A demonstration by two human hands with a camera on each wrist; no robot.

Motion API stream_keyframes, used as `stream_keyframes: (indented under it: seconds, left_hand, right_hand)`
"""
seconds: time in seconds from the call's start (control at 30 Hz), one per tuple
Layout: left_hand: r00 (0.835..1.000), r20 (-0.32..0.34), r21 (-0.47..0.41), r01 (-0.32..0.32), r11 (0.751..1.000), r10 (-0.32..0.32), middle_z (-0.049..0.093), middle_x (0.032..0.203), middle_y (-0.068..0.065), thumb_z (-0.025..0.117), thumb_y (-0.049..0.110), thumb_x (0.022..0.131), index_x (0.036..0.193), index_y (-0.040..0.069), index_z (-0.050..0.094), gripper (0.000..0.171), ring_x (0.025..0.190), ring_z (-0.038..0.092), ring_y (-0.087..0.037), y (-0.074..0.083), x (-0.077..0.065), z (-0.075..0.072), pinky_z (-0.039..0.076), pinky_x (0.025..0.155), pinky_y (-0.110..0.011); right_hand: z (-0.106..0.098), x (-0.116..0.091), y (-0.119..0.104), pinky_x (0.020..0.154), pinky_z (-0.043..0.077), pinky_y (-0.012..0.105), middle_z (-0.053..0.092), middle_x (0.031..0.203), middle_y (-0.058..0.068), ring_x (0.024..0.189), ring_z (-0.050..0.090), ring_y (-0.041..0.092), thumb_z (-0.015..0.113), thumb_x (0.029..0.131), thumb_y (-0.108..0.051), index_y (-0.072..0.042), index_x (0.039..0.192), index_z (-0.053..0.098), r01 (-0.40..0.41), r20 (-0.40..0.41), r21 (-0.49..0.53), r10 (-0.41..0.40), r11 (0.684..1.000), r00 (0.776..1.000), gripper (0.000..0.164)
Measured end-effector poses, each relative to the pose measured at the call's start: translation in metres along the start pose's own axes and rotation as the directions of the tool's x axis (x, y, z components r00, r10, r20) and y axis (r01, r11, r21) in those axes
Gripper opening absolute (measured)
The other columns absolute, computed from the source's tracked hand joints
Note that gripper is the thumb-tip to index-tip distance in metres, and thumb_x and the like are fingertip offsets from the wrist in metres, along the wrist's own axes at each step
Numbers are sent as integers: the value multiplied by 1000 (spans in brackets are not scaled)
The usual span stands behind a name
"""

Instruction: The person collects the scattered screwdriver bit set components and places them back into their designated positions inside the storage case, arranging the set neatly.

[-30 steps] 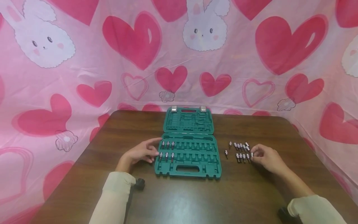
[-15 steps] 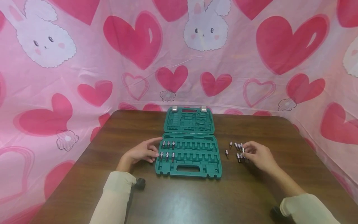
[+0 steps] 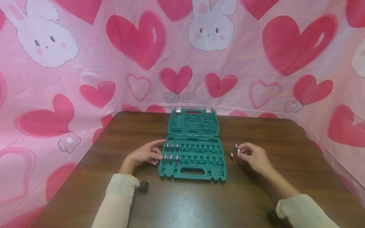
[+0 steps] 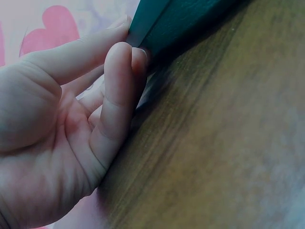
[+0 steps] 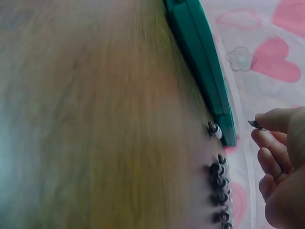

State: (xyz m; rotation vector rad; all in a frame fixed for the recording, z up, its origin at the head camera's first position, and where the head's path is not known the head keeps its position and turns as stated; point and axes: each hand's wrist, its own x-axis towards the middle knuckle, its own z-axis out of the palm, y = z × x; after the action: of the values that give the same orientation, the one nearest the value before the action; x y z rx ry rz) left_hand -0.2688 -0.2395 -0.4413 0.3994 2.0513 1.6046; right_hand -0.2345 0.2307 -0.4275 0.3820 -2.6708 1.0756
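An open green socket-set case [image 3: 191, 182] lies on the table, three bit sockets [image 3: 172, 146] in its upper row of slots and three more bit sockets [image 3: 171, 159] in the lower row. At the case's left edge my left hand [image 3: 144, 154] rests, index finger stretched to the rim and thumb against the side; the left wrist view shows these fingertips at the green edge [image 4: 147, 28]. My right hand [image 3: 256, 158] pinches a silver bit socket [image 3: 238, 152] between thumb and fingers, right of the case. Its dark tip [image 5: 254, 124] pokes out in the right wrist view.
Two loose bit sockets stand right of the case, one nearer bit socket [image 3: 232, 156] and one farther bit socket [image 3: 235, 147]. Several more bit sockets [image 5: 220, 183] stand in a cluster, mostly hidden behind my right hand in the head view. A heart-patterned cloth [image 3: 242, 47] hangs behind the table [image 3: 188, 205].
My right hand has moved left with the pinched bit socket, from the cluster's right end toward the case, and now covers most of the cluster. The left hand stays at the case's edge.
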Motion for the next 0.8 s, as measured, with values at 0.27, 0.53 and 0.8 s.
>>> stream_keyframes:
  seconds: [0.27,0.53,0.8]
  left_hand:
    - [1000,17,5,-8,1000,8,66,92,-17,68,9,91,153,17,28,74,68,63,-21,1,1,0,58,66,-33]
    - [1000,5,-27,12,1000,-12,67,91,-18,69,6,90,153,17,30,75,64,61,-20,-1,1,-1,57,63,-31]
    - [1000,4,-25,13,1000,-13,66,91,-19,69,6,90,153,17,30,75,65,61,-21,0,2,-1,57,63,-31]
  right_hand:
    - [12,7,-8,58,46,27,66,78,0,70,55,19,79,79,-4,-6,97,69,32,-12,25,-31,999,999,21]
    - [26,11,-17,58,49,28,66,79,0,69,57,19,79,80,-3,-4,97,69,41,16,63,-42,997,999,20]
    - [43,17,-30,61,48,31,66,79,-1,71,57,17,79,81,-6,-6,97,69,43,24,73,-45,996,999,19]
